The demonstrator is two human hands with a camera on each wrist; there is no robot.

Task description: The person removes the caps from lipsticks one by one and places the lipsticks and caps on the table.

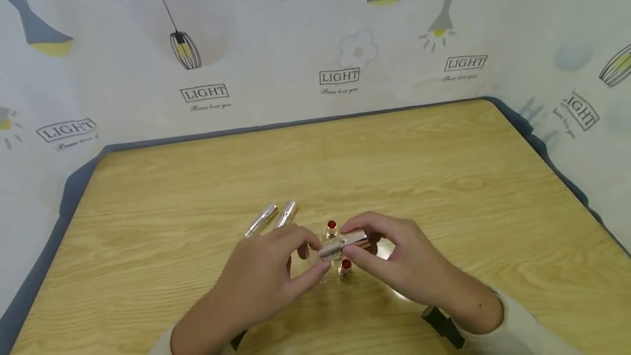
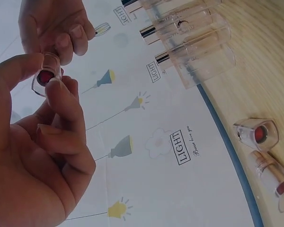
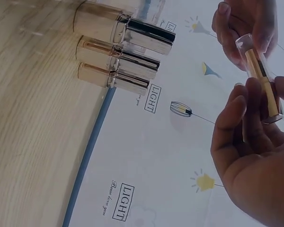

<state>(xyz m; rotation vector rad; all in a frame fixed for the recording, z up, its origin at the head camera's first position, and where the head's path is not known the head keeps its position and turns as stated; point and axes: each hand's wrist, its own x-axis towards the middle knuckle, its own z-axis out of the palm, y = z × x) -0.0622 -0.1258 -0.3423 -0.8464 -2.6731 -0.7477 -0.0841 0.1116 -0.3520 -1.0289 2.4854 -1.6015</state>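
Observation:
Both hands meet over the middle of the wooden table (image 1: pixel 443 179) around one lipstick (image 1: pixel 343 243) held level. My left hand (image 1: pixel 315 259) pinches its clear cap end (image 2: pixel 45 75), with red showing inside. My right hand (image 1: pixel 357 242) grips the gold body (image 3: pixel 260 80) between thumb and fingers. Two more lipsticks with red tips stand upright just behind (image 1: pixel 331 227) and just in front (image 1: pixel 345 266) of the held one. Capped silver lipsticks (image 1: pixel 261 219) lie to the left of my left hand.
The capped lipsticks (image 3: pixel 118 52) lie side by side; the right wrist view shows three. A printed curtain wall (image 1: pixel 340 75) closes off the back and sides of the table. A dark strap (image 1: pixel 443 325) sits on my right wrist.

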